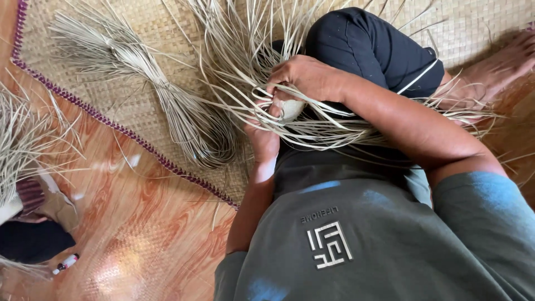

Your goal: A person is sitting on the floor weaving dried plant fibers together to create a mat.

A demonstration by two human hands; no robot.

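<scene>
Two hands (301, 78), one mat (128, 95), two straw bundles (184, 117).

The person wears a grey-green short-sleeved shirt (356, 245) with a pale square emblem (330, 244), black shorts (368, 44), and bare feet (501, 61).

I log: tied fibre bundle (167, 95) on woven mat (111, 95), near its purple-trimmed edge; small tube, perhaps a marker (66, 263), on floor.

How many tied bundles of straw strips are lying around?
2: one bundle on the woven mat beside the hands, another bundle at the left edge, partly cut off. More may lie outside the view.
</scene>
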